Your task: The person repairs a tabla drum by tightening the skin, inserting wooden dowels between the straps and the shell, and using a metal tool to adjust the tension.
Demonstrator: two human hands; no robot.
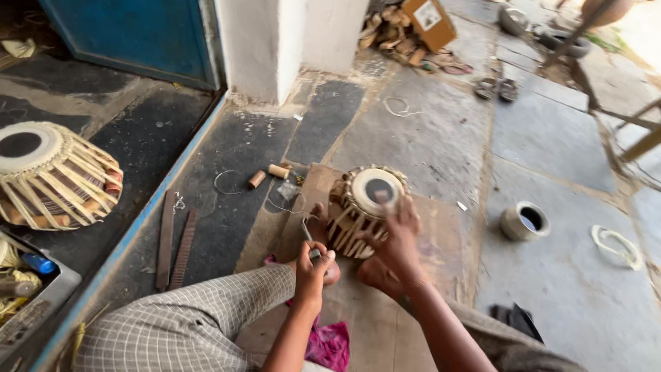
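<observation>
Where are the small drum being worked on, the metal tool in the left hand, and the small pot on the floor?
small drum (375,187), head view, on its pale skin top.
metal tool (307,235), head view, on its shaft above the fist.
small pot (513,224), head view, on its outer wall.

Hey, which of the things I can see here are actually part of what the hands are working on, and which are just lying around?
In use:
- small strapped tabla drum with white head and black centre, touched by the right hand
- slim metal tool in the left hand
- brown mat underneath

Lying about:
- larger strapped drum
- two wooden pegs
- two flat metal files
- small round pot
- pink cloth
</observation>
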